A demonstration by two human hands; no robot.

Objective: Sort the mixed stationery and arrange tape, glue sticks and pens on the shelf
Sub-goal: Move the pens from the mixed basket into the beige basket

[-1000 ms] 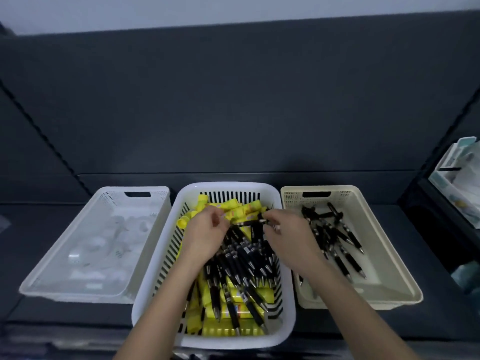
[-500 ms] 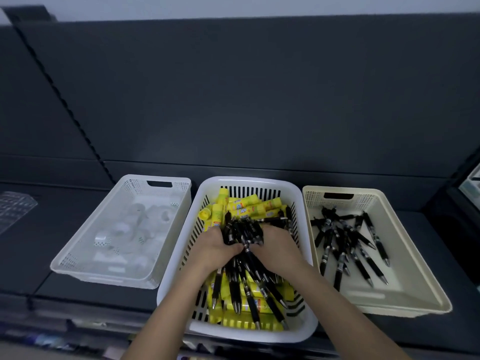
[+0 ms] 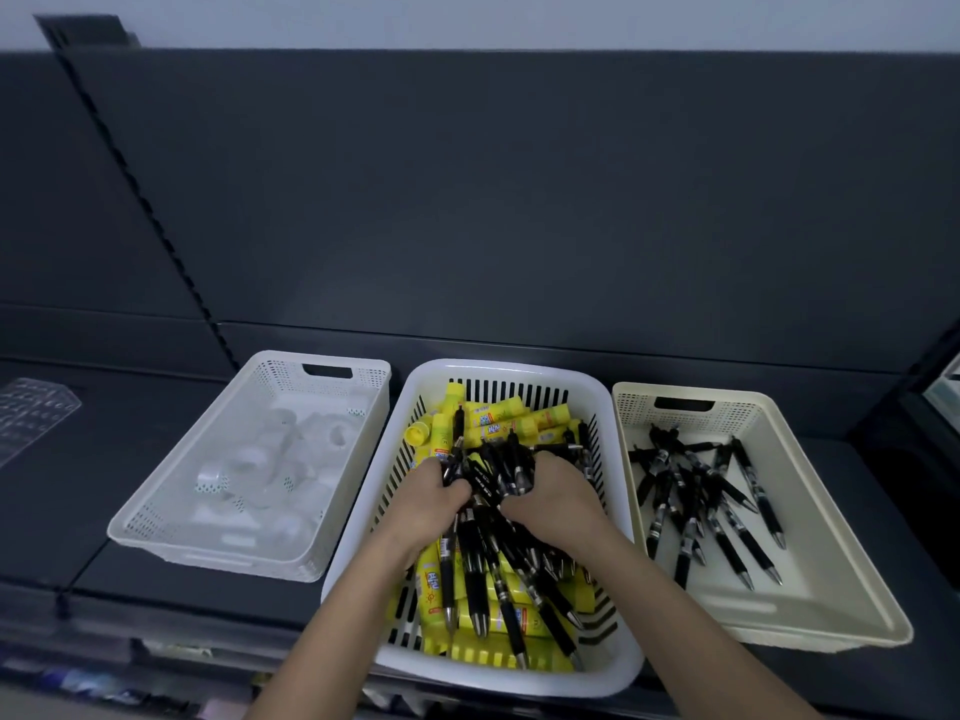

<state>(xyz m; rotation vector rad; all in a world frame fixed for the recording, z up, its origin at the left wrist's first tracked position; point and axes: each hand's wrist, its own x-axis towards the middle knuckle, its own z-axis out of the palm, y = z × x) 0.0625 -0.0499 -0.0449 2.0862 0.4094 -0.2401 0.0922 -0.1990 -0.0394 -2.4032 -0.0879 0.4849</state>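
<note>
A white slotted basket (image 3: pixel 519 368) in the middle holds yellow glue sticks (image 3: pixel 496 415) and a heap of black pens (image 3: pixel 483 569). My left hand (image 3: pixel 428 504) and my right hand (image 3: pixel 553 498) both reach into it. Together they grip one bundle of black pens (image 3: pixel 491 467), fingers curled round it from either side. The bundle sits just above the glue sticks. A white tray (image 3: pixel 249 558) at the left holds clear tape rolls (image 3: pixel 270 472). A cream tray (image 3: pixel 831 623) at the right holds several black pens (image 3: pixel 711 504).
All three containers stand side by side on a dark shelf (image 3: pixel 130 423) against a dark back panel. A clear plastic piece (image 3: pixel 31 415) lies at the far left. The shelf's front edge runs below the trays, with blurred items under it.
My hands have come together around a bundle of pens in the middle basket and closed on it. The view has shifted left, so the trays appear further right.
</note>
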